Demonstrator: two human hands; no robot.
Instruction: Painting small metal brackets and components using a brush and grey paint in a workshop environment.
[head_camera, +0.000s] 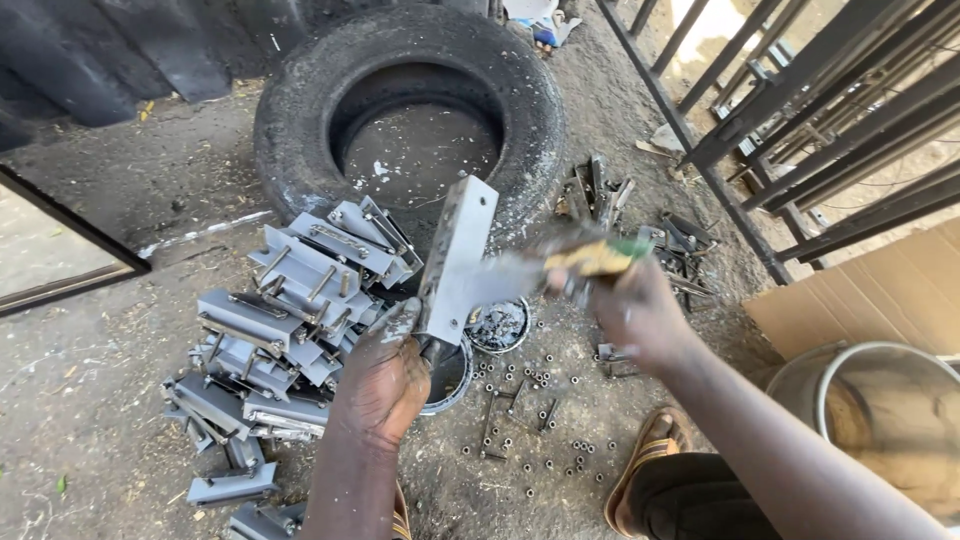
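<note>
At frame centre, the left hand grips a stiff, seemingly heavy grey metal bracket by its lower end; the blurred right hand clasps a paintbrush against it.

The left hand grips a flat metal bracket, grey-painted and matt. Against it, the right hand holds a blurred brush. Below the grip lie painted metal parts, small bare-metal nuts and rough dirt ground.
</note>
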